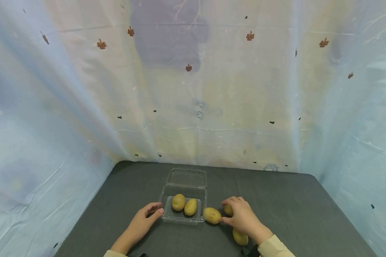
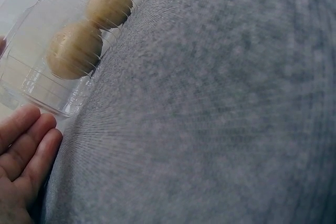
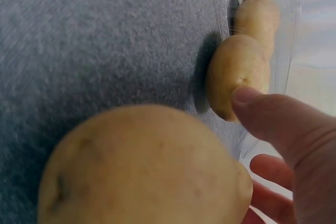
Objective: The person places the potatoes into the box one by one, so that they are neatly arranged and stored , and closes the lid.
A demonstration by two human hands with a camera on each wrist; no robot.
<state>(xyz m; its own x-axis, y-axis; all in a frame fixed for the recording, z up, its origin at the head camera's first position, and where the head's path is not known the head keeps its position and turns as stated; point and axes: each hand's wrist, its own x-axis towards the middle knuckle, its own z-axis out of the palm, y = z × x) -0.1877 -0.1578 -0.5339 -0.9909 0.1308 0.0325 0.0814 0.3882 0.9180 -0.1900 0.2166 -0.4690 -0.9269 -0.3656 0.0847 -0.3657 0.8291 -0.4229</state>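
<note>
A clear hinged plastic container (image 1: 183, 218) lies with its lid (image 1: 187, 177) folded back. Inside are two potatoes, a rounder one (image 1: 178, 202) and a narrower one (image 1: 190, 207). At the container's left edge is my left hand (image 1: 142, 222), fingers fairly straight and fingertips right at the wall. My right hand (image 1: 244, 218) reaches over the table with thumb and fingers spread around a potato (image 1: 228, 210), mostly hidden by the hand. Its thumb tip overlaps another potato (image 1: 212, 216) beside the container's right wall. A further potato (image 1: 240, 237) lies under the right wrist, large in the right wrist view.
The dark grey cloth-covered table (image 1: 283, 207) extends to both sides of the hands. Behind it and along both sides hang pale patterned curtains (image 1: 212, 92), close to the table's far edge.
</note>
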